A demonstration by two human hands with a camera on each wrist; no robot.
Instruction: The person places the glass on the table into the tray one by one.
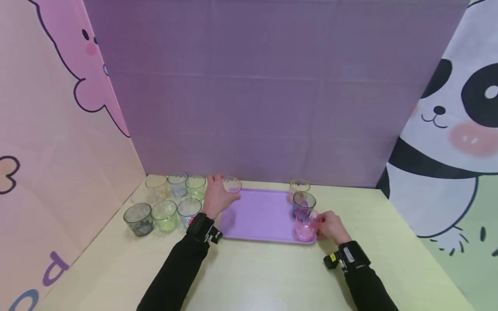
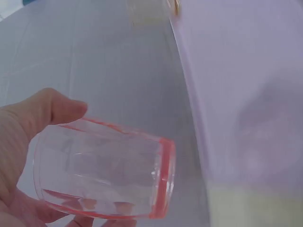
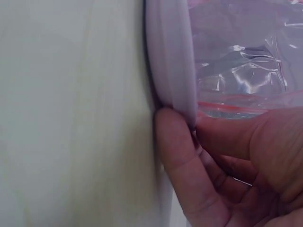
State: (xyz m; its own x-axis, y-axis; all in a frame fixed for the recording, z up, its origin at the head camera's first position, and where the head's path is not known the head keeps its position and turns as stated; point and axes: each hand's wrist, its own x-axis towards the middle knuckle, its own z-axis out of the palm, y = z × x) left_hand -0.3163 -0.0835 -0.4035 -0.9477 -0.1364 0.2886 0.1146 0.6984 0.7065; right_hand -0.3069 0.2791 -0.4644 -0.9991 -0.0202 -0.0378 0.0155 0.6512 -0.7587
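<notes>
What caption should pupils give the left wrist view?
A left hand grips a clear pink-edged tumbler near a purple tray.

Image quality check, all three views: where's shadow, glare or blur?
Head: soft, even light, with a faint shadow beside the black left sleeve; left wrist: hazy and low-contrast, a broad soft shadow on the flat purple tray, and a pale see-through item blurred at the top edge; right wrist: bright glare spots on the clear pink-tinted tumbler, pale tabletop soft.

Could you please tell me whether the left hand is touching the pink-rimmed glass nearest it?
Touching: the left wrist view shows the left hand gripping the pink-rimmed glass, its thumb on one side, fingers on the opposite.
</notes>
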